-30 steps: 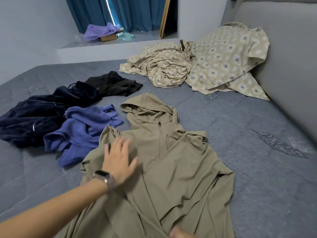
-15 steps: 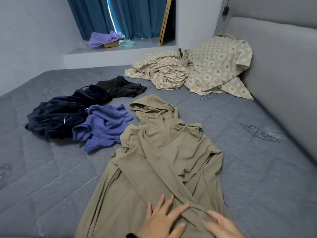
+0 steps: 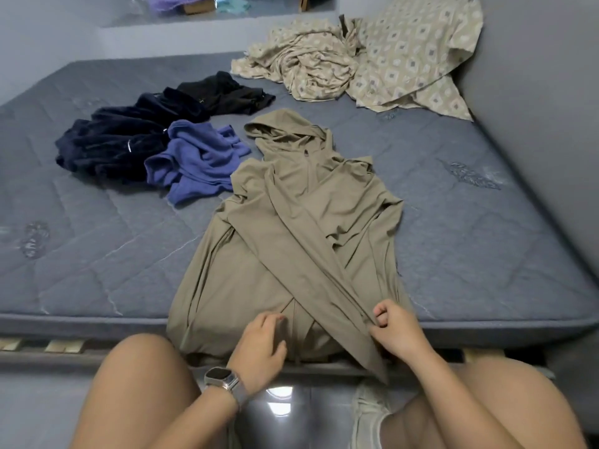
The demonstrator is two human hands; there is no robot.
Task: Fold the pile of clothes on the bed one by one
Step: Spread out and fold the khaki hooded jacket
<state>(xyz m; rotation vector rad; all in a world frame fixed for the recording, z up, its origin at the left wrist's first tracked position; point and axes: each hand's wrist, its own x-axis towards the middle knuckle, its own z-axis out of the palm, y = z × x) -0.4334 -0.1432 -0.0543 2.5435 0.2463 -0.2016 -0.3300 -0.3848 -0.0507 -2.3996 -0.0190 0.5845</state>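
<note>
An olive hooded jacket (image 3: 291, 228) lies front up on the grey mattress (image 3: 486, 241), hood pointing away, its hem hanging over the near edge. One sleeve runs diagonally across the body toward the lower right. My right hand (image 3: 397, 328) pinches that sleeve near its cuff. My left hand (image 3: 261, 345), with a watch on the wrist, rests on the jacket's hem with its fingers curled into the fabric. To the left of the jacket lie a blue garment (image 3: 197, 160), a dark navy one (image 3: 113, 144) and a black one (image 3: 223, 95), all crumpled.
A crumpled patterned beige sheet (image 3: 382, 56) lies at the head end against the grey headboard (image 3: 544, 108). My bare knees (image 3: 142, 393) are at the bed's near edge over a shiny tiled floor (image 3: 278, 413). A ledge (image 3: 207, 14) with small items runs behind the bed.
The view has dropped back, showing the bed edge and my knees. Both hands moved from lying flat on the lower jacket to gripping: right on the sleeve, left at the hem.
</note>
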